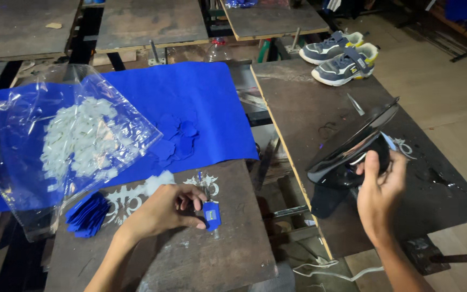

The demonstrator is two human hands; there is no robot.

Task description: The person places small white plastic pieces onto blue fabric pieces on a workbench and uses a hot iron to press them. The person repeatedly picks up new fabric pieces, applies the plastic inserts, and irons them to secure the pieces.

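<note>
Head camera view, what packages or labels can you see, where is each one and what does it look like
Clear plastic bag: on the blue fabric sheet at left, crinkled, transparent, filled with small whitish pieces.
Small blue label: on the worn wooden table, under the left hand fingertips, rectangular, blue with a pale mark.
No signs or screens.

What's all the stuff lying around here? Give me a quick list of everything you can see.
Blue cloth: one sheet, blue, spread over the left table.
Plastic bag: one, clear, holding pale small pieces, on the cloth.
Blue cut pieces: one stack, blue, under the bag's edge.
Blue tag: one, small, on the near table.
Iron: one, black, tilted on the right table.
Shoes: two, grey and yellow, far right table.
Left hand: touching the tag.
Right hand: on the iron.
</note>
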